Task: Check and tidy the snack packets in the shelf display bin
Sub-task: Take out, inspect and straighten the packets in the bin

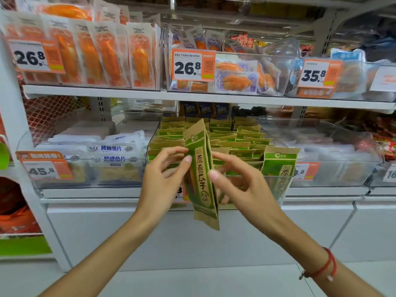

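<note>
A green-and-brown snack packet (201, 174) is pinched upright between the left hand (165, 181) and right hand (237, 185), just before the display bin (276, 189).

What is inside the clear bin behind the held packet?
The clear bin holds rows of green-and-brown packets standing upright. The held packet and both hands cover its front middle.
</note>
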`<state>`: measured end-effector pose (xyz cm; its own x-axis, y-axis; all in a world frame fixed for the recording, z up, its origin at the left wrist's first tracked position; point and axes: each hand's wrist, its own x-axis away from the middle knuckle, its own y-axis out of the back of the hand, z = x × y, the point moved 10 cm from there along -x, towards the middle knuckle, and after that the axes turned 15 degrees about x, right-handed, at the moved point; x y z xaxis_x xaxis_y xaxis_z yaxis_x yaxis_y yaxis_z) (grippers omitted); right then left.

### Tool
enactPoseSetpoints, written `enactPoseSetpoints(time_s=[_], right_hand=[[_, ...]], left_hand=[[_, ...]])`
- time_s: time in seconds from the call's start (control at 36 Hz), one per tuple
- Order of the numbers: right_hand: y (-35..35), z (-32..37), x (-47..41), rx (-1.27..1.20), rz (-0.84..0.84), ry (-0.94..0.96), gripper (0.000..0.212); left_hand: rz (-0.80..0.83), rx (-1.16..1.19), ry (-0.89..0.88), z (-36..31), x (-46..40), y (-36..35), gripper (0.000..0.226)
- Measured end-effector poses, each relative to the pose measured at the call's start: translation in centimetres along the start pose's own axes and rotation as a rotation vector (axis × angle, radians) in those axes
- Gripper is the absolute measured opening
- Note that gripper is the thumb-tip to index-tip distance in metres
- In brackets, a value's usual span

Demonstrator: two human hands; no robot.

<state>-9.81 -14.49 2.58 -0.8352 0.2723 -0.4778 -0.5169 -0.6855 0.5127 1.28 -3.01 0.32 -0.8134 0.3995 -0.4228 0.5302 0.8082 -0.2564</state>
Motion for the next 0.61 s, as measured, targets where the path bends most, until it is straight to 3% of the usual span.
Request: enactPoseSetpoints(time_s=[0.19, 0.31, 0.44, 0.61], right_hand=[[1.0, -0.5, -0.1, -0.135, -0.129, -0.094, 0.037], [0.9, -1.1, -0.2, -0.186, -0.142, -0.144, 0.031], [0.4, -1.4, 0.1, -0.201, -0.111, -0.157, 0.028], [0.6, -1.7, 0.0, -0.151, -0.081, -0.121, 0.022]], left_hand=[[0.197, -0.002, 0.091, 0.5, 1.2, -2.8, 0.018], [0.254, 0.045, 0.162, 1.2, 2.1, -3.9, 0.036], [0.220, -0.038, 0.122, 1.4, 1.7, -3.3, 0.065], [0.260, -0.033, 0.134, 1.1, 1.5, -3.5, 0.054]])
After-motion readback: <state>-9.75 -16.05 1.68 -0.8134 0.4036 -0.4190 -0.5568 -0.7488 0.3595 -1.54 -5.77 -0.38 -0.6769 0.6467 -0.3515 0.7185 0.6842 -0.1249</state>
